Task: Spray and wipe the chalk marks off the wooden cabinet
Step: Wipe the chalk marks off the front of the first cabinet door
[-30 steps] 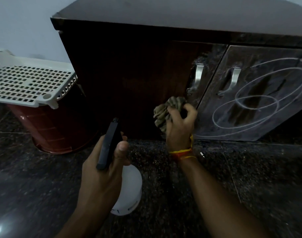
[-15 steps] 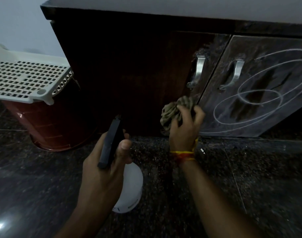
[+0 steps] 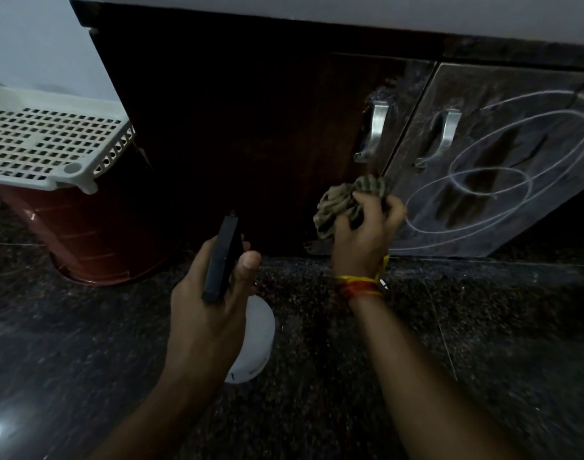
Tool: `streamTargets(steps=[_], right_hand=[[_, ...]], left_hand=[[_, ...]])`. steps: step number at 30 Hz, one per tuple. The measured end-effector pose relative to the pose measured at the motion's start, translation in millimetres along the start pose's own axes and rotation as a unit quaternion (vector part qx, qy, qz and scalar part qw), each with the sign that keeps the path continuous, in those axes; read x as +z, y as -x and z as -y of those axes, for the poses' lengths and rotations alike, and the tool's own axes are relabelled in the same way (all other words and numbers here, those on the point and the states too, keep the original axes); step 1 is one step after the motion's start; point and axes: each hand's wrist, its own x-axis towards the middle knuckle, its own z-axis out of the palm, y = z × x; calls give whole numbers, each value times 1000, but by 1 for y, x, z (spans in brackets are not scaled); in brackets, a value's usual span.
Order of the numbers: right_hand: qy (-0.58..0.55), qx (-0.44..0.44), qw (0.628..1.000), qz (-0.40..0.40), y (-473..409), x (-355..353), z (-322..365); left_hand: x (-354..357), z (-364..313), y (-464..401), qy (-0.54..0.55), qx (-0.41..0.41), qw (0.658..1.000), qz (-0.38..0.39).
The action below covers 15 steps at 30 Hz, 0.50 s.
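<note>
A dark wooden cabinet (image 3: 251,111) fills the upper frame. Its right door carries white chalk ovals (image 3: 483,180) over a hazy smear; the left door beside it looks dark and clean except near its metal handle (image 3: 373,131). My right hand (image 3: 363,237) grips a bunched striped cloth (image 3: 343,200) low against the left door, close to the seam between the doors. My left hand (image 3: 211,303) holds a spray bottle by its black trigger head (image 3: 222,257); the white bottle body (image 3: 254,340) hangs below, nozzle facing the cabinet.
A white perforated tray (image 3: 48,144) lies on a reddish-brown bin (image 3: 85,234) at the left, close to the cabinet's side. The floor (image 3: 499,327) is dark speckled stone. A second handle (image 3: 446,134) sits on the chalked door.
My right hand and the cloth have slid a little to the right along the lower left door, toward the chalked door. The left hand with the bottle has stayed about where it was.
</note>
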Motion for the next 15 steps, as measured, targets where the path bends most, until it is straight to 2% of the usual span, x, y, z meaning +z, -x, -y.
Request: streamTargets(steps=[4, 9, 12, 15], right_hand=[[9, -7, 1000, -14, 1, 4, -1], [43, 68, 993, 89, 49, 28, -47], [45, 96, 990, 90, 59, 33, -54], [22, 82, 994, 72, 50, 32, -38]], left_hand=[[1, 5, -1, 6, -9, 1000, -6], [3, 7, -2, -3, -5, 1000, 2], [2, 8, -1, -20, -4, 1000, 2], [1, 10, -1, -18, -9, 1000, -9]])
